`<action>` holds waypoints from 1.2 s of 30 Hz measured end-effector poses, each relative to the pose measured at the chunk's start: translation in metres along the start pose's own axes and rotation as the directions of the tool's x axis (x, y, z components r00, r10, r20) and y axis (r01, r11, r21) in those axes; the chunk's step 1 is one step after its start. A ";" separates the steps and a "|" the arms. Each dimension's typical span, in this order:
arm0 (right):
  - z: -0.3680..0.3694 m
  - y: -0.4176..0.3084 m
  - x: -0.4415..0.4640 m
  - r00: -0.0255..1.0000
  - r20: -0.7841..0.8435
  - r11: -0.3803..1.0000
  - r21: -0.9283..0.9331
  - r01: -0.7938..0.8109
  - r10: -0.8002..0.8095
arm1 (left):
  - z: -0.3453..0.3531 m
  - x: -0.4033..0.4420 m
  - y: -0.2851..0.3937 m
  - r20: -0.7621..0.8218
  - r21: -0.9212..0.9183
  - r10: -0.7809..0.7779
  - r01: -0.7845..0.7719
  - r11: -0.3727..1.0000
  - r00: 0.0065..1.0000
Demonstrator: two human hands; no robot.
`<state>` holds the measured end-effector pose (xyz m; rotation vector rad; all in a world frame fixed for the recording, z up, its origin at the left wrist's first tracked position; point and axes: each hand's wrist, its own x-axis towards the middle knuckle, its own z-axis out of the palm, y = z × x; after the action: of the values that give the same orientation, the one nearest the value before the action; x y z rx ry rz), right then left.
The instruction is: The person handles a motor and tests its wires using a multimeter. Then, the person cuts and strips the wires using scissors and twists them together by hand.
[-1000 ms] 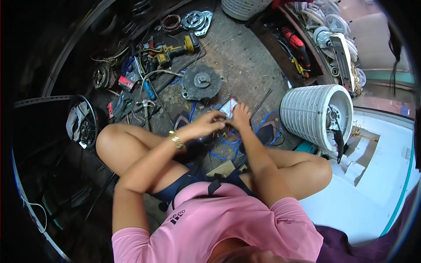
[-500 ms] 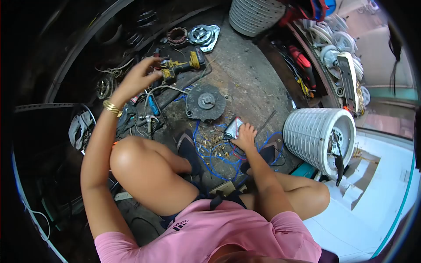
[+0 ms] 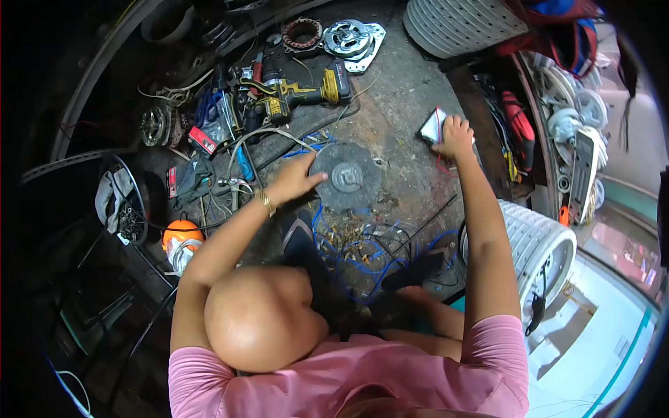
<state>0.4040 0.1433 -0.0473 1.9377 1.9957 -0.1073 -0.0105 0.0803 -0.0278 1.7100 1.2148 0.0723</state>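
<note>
A round dark grey motor part [image 3: 345, 176] with a raised metal hub lies on the floor in front of me. At its left rim is my left hand [image 3: 296, 179], thumb and fingers apart, seeming to touch the edge. My right hand [image 3: 456, 136], farther out to the right, is closed on a small silver rectangular box [image 3: 433, 125] with a red wire. The fingers cover part of the box, so its exact kind does not show. Left of the motor part, a yellow and black cordless drill [image 3: 306, 94] lies on its side.
Hand tools and cables [image 3: 219, 115] crowd the left side. A copper-wound stator [image 3: 302, 33] and a metal pulley [image 3: 348, 40] lie at the back. White perforated drums [image 3: 467, 24] stand behind and to the right. Blue wires and debris [image 3: 355, 240] litter the floor between my feet.
My left hand has come from beside the drill down to the motor part's rim. My right hand has carried the silver box away from my feet, outward to the right.
</note>
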 end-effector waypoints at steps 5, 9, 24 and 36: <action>-0.004 -0.019 0.087 0.994 -0.113 0.999 -0.035 -0.010 0.006 | 0.042 -0.034 -0.002 -0.191 -0.152 0.075 -0.105 0.983 0.979; 0.003 -0.027 0.106 0.995 -0.098 0.999 0.019 -0.028 0.030 | 0.054 -0.050 0.008 -0.186 -0.164 0.154 -0.185 0.969 0.970; 0.033 -0.125 -0.112 0.965 0.232 -0.044 0.970 -0.238 -0.122 | 0.079 -0.054 0.017 -0.180 -0.111 0.399 -0.422 0.900 0.899; 0.033 -0.144 -0.135 0.950 0.072 -0.053 0.994 -0.092 -0.302 | 0.084 -0.087 -0.034 -0.136 0.030 0.420 -0.420 0.907 0.897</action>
<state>0.2693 -0.0036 -0.0649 2.0494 1.8454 -2.4826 -0.0312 -0.0408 -0.0546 1.9691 0.9198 0.4611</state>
